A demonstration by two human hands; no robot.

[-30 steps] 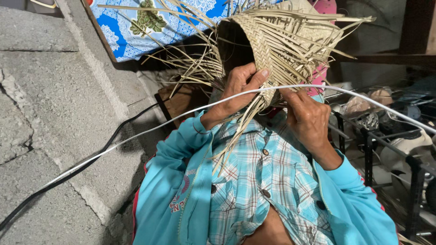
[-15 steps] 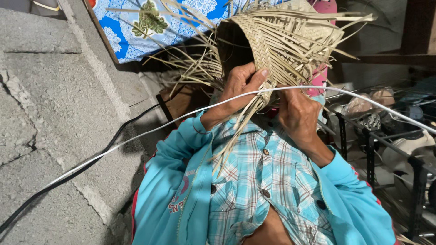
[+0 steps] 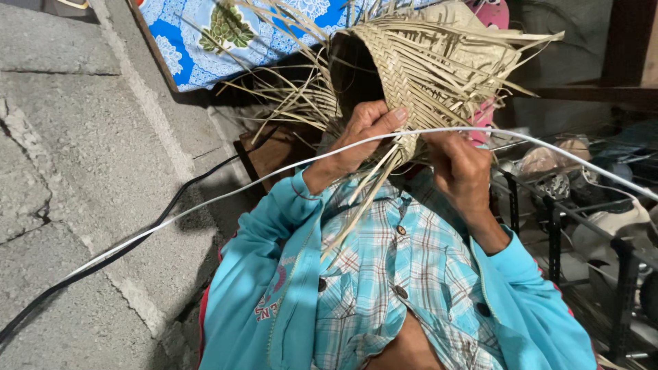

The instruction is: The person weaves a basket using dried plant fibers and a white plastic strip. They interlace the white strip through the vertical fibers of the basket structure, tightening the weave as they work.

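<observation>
- The half-woven basket of pale dry palm strips (image 3: 425,68) was held up in front of the chest, high in the view, its dark opening turned to the left and loose strip ends fanning out on all sides
- A bundle of loose long strips (image 3: 363,199) hung from the lower edge of the basket and lay over the plaid shirt
- The left hand (image 3: 367,133) gripped the basket from below the opening, thumb pressed onto the woven wall and the fingers curled around strips beneath it
- The right hand (image 3: 462,168) was closed on the lower edge of the basket just beside the left, its fingers folded in; which strip they held could not be told
- Both forearms wore turquoise jacket sleeves (image 3: 267,240), open over a blue-and-white plaid buttoned shirt (image 3: 404,267)
- A thin white cable (image 3: 205,205) crossed the view in front of both hands, and a black cable (image 3: 137,236) ran along it at the left
- A grey cracked concrete surface (image 3: 75,144) filled the left side
- A blue floral cloth (image 3: 226,34) lay behind the basket at the top
- A dark metal rack with assorted items (image 3: 582,205) stood at the right
</observation>
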